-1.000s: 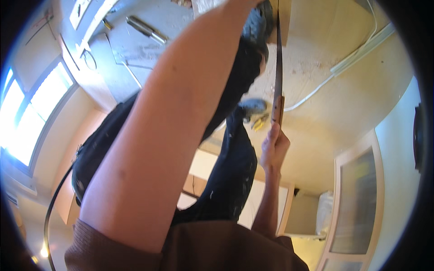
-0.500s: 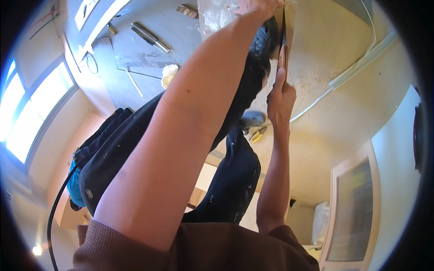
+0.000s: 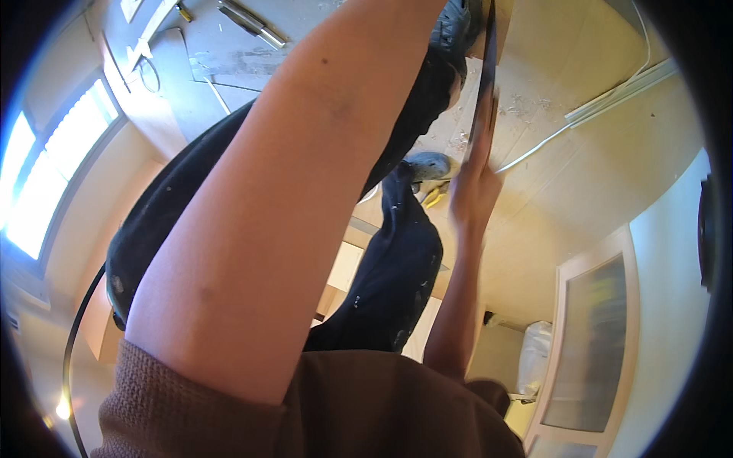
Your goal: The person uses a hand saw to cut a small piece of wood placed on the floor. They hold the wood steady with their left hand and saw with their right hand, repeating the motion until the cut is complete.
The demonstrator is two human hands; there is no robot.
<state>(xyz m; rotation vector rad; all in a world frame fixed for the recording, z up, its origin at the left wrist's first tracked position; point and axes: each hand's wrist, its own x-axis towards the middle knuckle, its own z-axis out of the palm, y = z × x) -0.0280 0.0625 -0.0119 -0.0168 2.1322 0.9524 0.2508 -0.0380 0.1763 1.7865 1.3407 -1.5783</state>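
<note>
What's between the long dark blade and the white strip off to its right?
Head view: tan floor strewn with small debris between the blade and the white strip.

short-sleeved brown textured top | pale-flecked black trousers | grey shoes

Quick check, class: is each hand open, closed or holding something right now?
Left hand: out of view, so cannot be told.
Right hand: closed, holding a saw.
</note>
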